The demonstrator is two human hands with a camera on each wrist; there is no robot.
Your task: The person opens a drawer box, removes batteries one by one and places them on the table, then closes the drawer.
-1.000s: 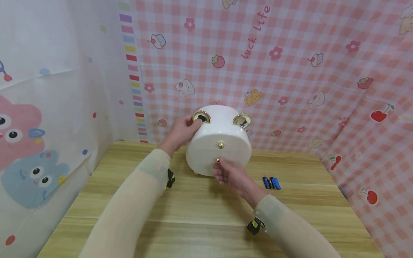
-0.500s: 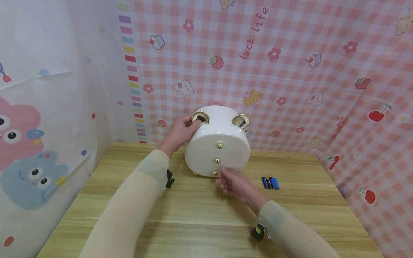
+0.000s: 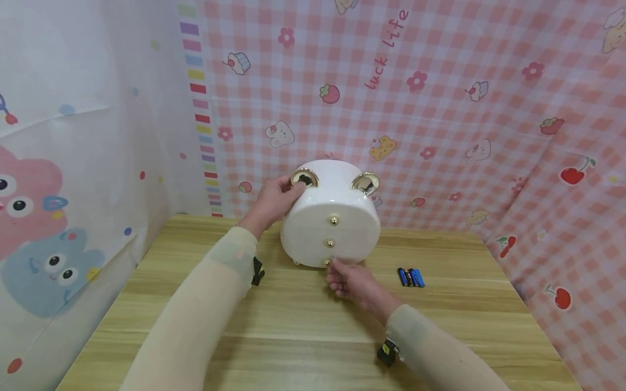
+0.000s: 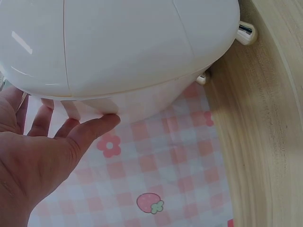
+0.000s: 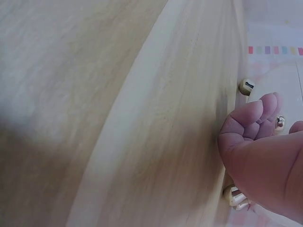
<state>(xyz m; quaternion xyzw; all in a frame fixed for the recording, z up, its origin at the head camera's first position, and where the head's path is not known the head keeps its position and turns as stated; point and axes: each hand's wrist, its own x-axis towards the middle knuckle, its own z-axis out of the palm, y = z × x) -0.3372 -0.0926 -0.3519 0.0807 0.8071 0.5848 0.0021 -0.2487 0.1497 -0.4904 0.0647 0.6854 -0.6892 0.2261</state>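
Note:
A glossy white jewelry box [image 3: 313, 233] with gold ears and three round gold knobs stands at the back of the wooden table. Thin seams divide its front in the left wrist view. My left hand [image 3: 276, 201] rests against its left side, thumb by the left gold ear [image 3: 305, 178]; the left wrist view shows the fingers [image 4: 97, 128] spread along the rounded wall. With my right hand [image 3: 359, 282] I pinch the lowest drawer knob [image 3: 327, 263]. In the right wrist view that knob [image 5: 280, 124] shows between curled fingers and thumb, low over the table.
Several blue-and-black batteries [image 3: 411, 277] lie side by side on the table [image 3: 293, 342], right of the box. Pink checked cloth [image 3: 440, 119] hangs close behind the box and along the right. A white printed cloth [image 3: 98, 163] hangs at the left.
My right hand has moved down from the middle knob to the lowest one, so the middle knob now shows uncovered. My left hand and the box have stayed in place.

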